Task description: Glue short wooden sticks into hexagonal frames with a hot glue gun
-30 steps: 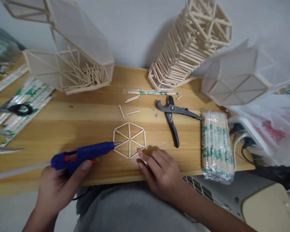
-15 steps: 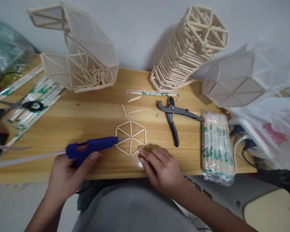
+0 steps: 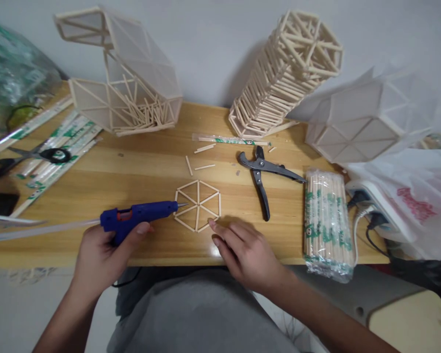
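My left hand [image 3: 102,260] is wrapped round the grip of a blue hot glue gun [image 3: 137,215]. A clear glue stick [image 3: 55,228] trails from the gun's back end. The metal nozzle points right, over the left part of a flat hexagon of wooden sticks [image 3: 198,215] with spokes meeting at its centre. At the hexagon's lower right side, the index fingertip of my right hand [image 3: 244,250] rests on the stick there. The thumb is apart from that finger and the other fingers are loosely bent. Several loose short sticks [image 3: 205,167] lie beyond the hexagon.
Black cutters [image 3: 260,169] and a wrapped chopstick bundle [image 3: 327,220] lie to the right, beside a power strip [image 3: 382,211]. At the back stand a stick tower [image 3: 279,88] and paper-covered stick frames [image 3: 143,63]. Scissors [image 3: 29,156] lie on wrapped chopsticks at left.
The whole view has shifted slightly. The glue gun's nozzle has risen a little relative to the hexagon, while my right fingertip stays at its lower right side.
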The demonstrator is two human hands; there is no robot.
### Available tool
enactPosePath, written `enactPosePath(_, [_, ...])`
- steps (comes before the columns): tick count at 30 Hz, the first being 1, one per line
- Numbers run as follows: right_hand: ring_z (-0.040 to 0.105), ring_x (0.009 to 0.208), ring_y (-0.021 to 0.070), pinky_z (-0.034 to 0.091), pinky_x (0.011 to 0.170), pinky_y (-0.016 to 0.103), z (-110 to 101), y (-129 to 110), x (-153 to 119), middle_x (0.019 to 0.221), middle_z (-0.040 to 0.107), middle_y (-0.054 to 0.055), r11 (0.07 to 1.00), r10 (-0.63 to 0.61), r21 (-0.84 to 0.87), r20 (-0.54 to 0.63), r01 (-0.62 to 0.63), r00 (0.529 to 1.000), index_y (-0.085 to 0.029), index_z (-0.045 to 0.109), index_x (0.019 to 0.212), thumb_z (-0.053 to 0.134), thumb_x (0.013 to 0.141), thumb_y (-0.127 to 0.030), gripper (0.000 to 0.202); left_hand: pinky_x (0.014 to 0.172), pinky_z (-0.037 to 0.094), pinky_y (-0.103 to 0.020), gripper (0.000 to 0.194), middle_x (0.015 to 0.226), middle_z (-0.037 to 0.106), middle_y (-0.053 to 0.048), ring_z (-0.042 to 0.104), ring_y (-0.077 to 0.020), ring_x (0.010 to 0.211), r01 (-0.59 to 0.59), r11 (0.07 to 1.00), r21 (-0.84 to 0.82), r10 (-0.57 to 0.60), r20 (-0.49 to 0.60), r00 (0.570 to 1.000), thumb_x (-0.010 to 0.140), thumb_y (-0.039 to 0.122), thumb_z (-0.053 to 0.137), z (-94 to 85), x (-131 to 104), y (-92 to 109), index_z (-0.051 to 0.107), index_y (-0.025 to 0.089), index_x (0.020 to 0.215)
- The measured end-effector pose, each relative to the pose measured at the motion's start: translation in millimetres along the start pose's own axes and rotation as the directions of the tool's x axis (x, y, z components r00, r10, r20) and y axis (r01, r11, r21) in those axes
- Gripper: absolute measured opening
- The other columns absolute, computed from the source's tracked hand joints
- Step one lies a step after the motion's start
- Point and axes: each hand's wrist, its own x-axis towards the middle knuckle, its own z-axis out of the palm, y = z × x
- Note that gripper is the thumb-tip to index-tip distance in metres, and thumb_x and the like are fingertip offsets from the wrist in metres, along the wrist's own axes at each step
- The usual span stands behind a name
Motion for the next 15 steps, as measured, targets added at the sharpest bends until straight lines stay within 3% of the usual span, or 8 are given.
enactPosePath(3, [0.075,0.104,0.0264,0.067,0.095,0.047,-1,2,-3,0.111,0.079,0.012,0.999,-0.029,-0.020,0.008,0.029,1.000,-0.016,0.058,0.150,0.056,0.110,-0.021,0.040,0.042,0.035,-0.022,0.031,0.045,0.056,0.004,0.048,-0.0110,0.042,0.006,1.000,0.001,-0.006,-0.005,1.000,0.086,0.040,0.070,-0.6,0,0,0.077,0.022,0.062])
enactPosePath(9, [0.074,0.103,0.0269,0.067,0.099,0.049,-3,2,-6,0.113,0.079,0.013,0.999,-0.036,-0.029,0.016,0.037,0.999,-0.015,0.057,0.151,0.057,0.109,-0.020,0.042,0.048,0.041,-0.023,0.031,0.058,0.064,0.001,0.056,-0.0134,0.053,0.150,0.988,0.040,-0.152,0.069,0.986,0.087,0.047,0.075,-5.0,-7,-14,0.081,0.020,0.074])
enactPosePath(15, [0.074,0.108,0.0286,0.066,0.101,0.051,-8,-4,-1,0.115,0.079,0.014,0.998,-0.021,-0.058,0.082,0.025,0.996,-0.015,0.060,0.148,0.055,0.110,-0.023,0.040,0.049,0.043,-0.024,0.039,0.054,0.064,0.000,0.055,-0.0136,0.050,0.255,0.965,0.061,-0.257,0.026,0.966,0.084,0.053,0.076,-3.5,-11,-20,0.077,0.018,0.068])
